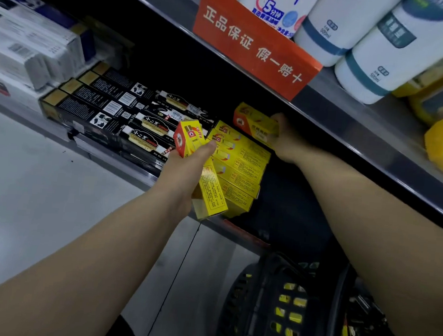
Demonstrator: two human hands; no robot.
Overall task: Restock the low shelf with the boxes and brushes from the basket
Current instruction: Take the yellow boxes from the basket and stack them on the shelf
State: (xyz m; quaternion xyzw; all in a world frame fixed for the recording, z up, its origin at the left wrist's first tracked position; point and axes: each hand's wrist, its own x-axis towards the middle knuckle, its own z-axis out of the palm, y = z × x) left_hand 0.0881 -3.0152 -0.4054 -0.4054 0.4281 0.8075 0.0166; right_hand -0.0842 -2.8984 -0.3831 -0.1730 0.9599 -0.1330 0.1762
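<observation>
My left hand (189,162) grips a long yellow box (210,191) in front of the low shelf, its red end pointing up. Deeper in the shelf, my right hand (283,138) holds a second yellow box (253,121) above a stack of yellow boxes (241,166) lying on the low shelf (145,177). The black basket (265,304) stands on the floor at the lower right, with yellow packs showing through its mesh. No brushes can be made out.
Black boxes (108,111) fill the shelf left of the yellow stack, white boxes (31,46) further left. The upper shelf edge (350,130) with an orange sign (254,43) and white bottles (383,48) overhangs my right arm. Grey floor (40,193) lies to the left.
</observation>
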